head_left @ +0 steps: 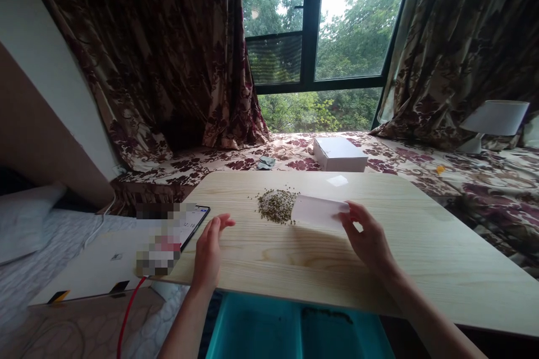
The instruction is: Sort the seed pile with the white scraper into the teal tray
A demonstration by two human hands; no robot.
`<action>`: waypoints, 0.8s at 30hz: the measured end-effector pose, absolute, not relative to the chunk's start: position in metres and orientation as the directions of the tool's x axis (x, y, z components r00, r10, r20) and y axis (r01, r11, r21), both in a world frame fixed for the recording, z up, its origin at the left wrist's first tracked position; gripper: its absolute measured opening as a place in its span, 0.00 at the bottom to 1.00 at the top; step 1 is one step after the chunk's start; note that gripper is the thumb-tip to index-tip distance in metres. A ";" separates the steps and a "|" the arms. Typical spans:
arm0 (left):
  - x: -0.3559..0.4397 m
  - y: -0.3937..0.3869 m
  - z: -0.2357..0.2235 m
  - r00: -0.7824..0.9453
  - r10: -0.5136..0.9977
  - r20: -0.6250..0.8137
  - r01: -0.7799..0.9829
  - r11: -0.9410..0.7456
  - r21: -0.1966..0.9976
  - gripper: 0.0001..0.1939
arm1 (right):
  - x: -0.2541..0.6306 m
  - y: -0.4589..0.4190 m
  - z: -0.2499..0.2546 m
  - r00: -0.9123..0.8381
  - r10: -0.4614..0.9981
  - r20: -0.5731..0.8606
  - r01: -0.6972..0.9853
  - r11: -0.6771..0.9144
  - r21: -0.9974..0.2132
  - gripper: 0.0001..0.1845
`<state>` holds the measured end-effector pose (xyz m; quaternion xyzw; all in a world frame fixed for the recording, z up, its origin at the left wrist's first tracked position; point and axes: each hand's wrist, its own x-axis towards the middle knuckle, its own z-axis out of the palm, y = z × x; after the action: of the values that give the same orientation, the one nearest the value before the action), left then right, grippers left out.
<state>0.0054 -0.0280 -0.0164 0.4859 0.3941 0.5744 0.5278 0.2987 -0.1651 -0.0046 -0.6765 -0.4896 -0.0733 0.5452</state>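
Observation:
A pile of small greenish-brown grains or beans (276, 206), with white grains mixed in, lies on the light wooden table (261, 269). Pinched between the thumb and fingers of my right hand (368, 235) is a thin white card (319, 212). Its far end touches the right edge of the pile, and the card is slightly tilted. My left hand (210, 244) is left of the pile, fingers apart and loosely bent, holding nothing. Below the table's near edge is a teal tray (298, 331) with two compartments. Dark bits lie in the right compartment.
A phone (196, 227) stands left of my left hand, with a red cable (126, 314) below it. A small white piece (337, 180) lies at the table's back. Beyond are a white box (340, 154), a crumpled packet (266, 162) and a lamp (497, 118).

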 end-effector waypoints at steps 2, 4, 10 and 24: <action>0.006 -0.028 -0.016 0.028 0.989 0.148 -0.230 -0.137 0.963 0.24 | 0.300 -0.165 -0.004 0.530 0.571 0.627 0.730 0.068 -0.680 0.15; 0.006 -0.028 -0.017 0.029 0.988 0.150 -0.233 -0.139 0.962 0.24 | 0.301 -0.166 -0.004 0.554 0.569 0.608 0.711 0.056 -0.701 0.16; 0.005 -0.028 -0.016 0.030 0.989 0.144 -0.223 -0.134 0.966 0.24 | 0.301 -0.166 -0.004 0.579 0.568 0.585 0.686 0.049 -0.726 0.17; 0.005 -0.026 -0.018 0.029 0.988 0.148 -0.196 -0.140 0.971 0.25 | 0.299 -0.167 -0.003 0.576 0.576 0.581 0.698 0.023 -0.716 0.17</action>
<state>0.0047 -0.0260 -0.0179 0.4948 0.4003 0.5702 0.5194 0.2992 -0.1666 -0.0029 -0.6966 -0.4571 -0.0558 0.5501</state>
